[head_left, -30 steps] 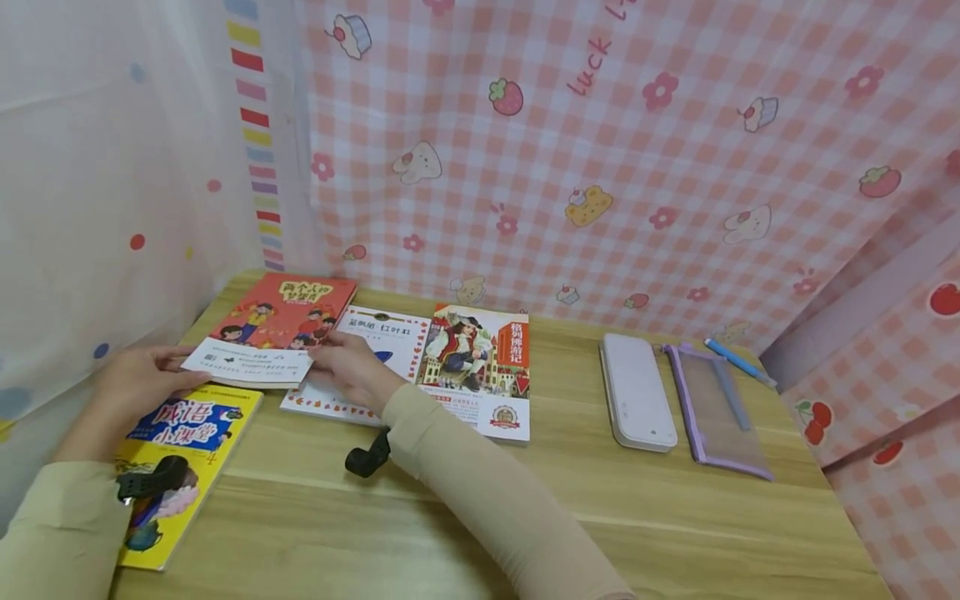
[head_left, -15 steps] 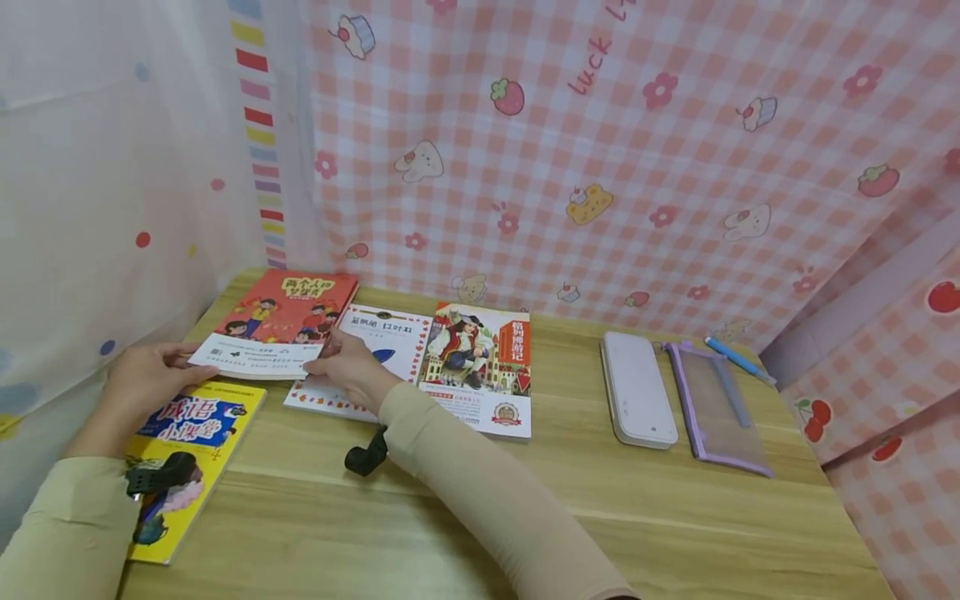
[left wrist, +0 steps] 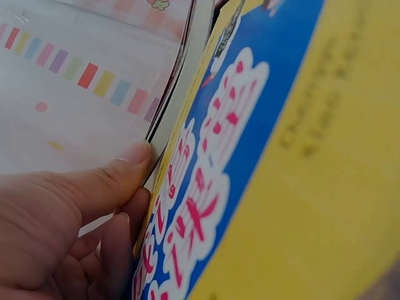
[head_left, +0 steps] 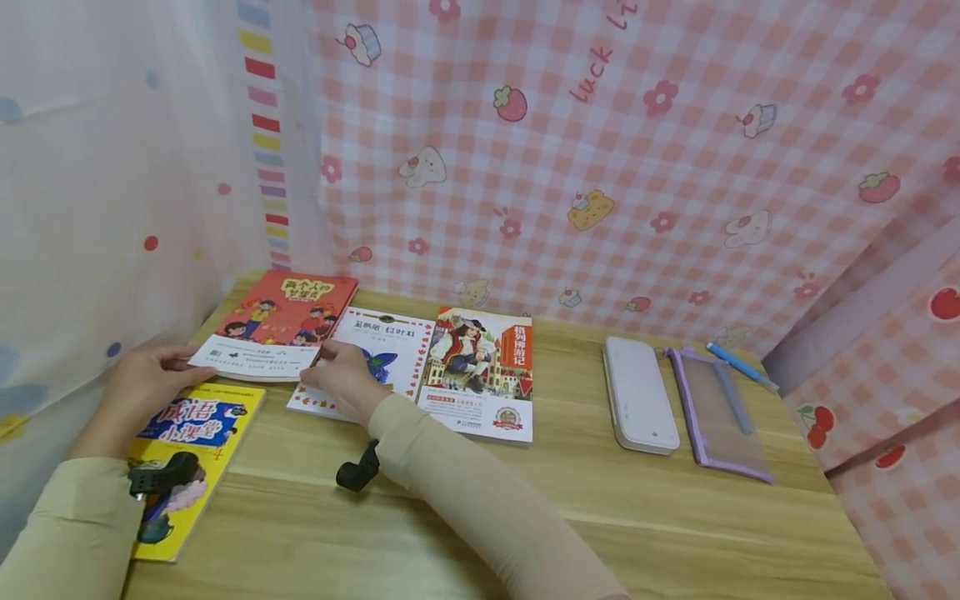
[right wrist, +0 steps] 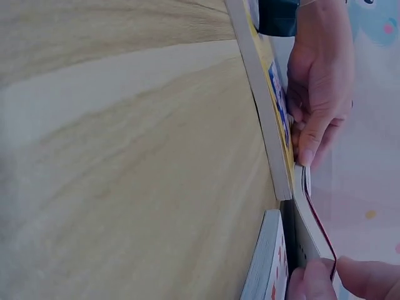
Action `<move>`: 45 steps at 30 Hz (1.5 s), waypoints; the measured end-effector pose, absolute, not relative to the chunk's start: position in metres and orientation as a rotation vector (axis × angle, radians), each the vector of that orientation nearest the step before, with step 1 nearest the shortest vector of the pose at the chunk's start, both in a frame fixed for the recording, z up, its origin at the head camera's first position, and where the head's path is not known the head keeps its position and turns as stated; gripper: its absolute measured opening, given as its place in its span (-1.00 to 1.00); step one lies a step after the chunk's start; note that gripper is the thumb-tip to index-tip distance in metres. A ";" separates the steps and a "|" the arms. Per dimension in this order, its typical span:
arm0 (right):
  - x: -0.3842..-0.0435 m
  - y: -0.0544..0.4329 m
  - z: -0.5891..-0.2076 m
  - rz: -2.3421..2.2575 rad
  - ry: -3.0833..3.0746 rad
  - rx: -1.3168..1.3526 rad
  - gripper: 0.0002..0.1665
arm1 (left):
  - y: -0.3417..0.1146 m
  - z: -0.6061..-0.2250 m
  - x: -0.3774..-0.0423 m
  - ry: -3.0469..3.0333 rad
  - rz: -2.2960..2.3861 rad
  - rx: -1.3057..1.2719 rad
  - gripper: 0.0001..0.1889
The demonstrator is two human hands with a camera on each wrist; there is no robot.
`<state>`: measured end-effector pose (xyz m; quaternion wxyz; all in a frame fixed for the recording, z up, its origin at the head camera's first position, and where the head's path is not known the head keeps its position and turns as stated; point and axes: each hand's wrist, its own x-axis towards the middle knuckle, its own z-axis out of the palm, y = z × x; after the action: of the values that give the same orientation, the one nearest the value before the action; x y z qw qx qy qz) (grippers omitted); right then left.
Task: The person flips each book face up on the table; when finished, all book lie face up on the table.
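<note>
A red book (head_left: 288, 312) with a white lower band lies at the back left in the head view. At its near left corner, my left hand (head_left: 142, 383) pinches it, the thumb on top in the left wrist view. My right hand (head_left: 347, 379) pinches the near right corner; in the right wrist view its fingertips (right wrist: 315, 281) sit at the book's edge. A yellow book (head_left: 198, 467) lies just below the left hand, partly covered by that arm. A white book (head_left: 390, 333) with a butterfly lies under the right hand, its left side partly hidden.
Right of the white book lies a book with a costumed figure (head_left: 480, 367). Farther right are a white case (head_left: 639, 396), a purple-edged mesh pouch (head_left: 720, 417) and a blue pen (head_left: 742, 367). A checked curtain (head_left: 600, 150) hangs behind the wooden table (head_left: 315, 533).
The red book's near edge has shifted slightly away from me and to the right. Both hands have moved with it, and my right fingers have slid toward its near corner.
</note>
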<state>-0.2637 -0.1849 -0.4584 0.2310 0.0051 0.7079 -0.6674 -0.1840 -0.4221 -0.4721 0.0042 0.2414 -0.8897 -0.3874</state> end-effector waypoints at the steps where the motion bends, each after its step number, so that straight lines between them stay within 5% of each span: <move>1: -0.263 -0.185 -0.458 -1.815 1.951 0.003 -0.25 | -0.422 -0.472 -0.184 -2.785 -1.218 0.762 -0.21; 20: -0.273 -0.167 -0.448 -1.403 1.866 -0.357 -0.34 | -0.429 -0.477 -0.183 -2.805 -1.307 0.801 -0.31; 30: -0.281 -0.157 -0.452 -1.474 1.710 -0.366 -0.36 | -0.432 -0.475 -0.183 -2.959 -0.966 0.423 0.04; 45: -0.285 -0.150 -0.453 -1.558 1.594 -0.318 -0.38 | -0.432 -0.473 -0.187 -3.051 -0.935 0.261 -0.01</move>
<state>-0.2850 -0.1503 -0.4531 0.4305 -0.1274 0.6389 -0.6247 -0.1869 -0.4316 -0.4731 -0.0303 0.0814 -0.9525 -0.2919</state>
